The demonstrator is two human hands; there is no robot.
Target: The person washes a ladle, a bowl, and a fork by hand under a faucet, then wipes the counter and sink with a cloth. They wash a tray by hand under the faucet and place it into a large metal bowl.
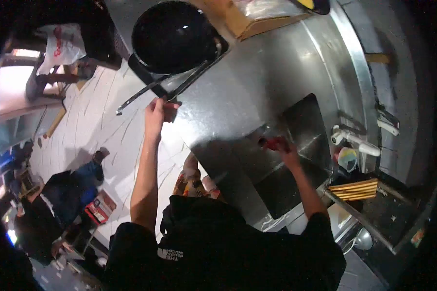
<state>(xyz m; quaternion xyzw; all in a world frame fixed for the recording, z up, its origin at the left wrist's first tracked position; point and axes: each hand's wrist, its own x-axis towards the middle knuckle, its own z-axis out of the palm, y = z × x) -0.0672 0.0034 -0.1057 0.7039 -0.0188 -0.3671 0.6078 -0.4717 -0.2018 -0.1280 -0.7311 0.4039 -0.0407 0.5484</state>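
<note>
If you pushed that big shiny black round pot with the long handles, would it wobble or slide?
The black pot looks rounded like a dome, so it may rock or tip. Its glossy surface looks slippery to grip. It is big, so it is probably heavy. The long handles near the left hand could help steady it.

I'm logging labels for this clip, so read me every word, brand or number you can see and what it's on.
"THE": white print on the black hoodie; lines below blurred.
White bag: red print, too blurred.
Red box on floor: unreadable.
</note>
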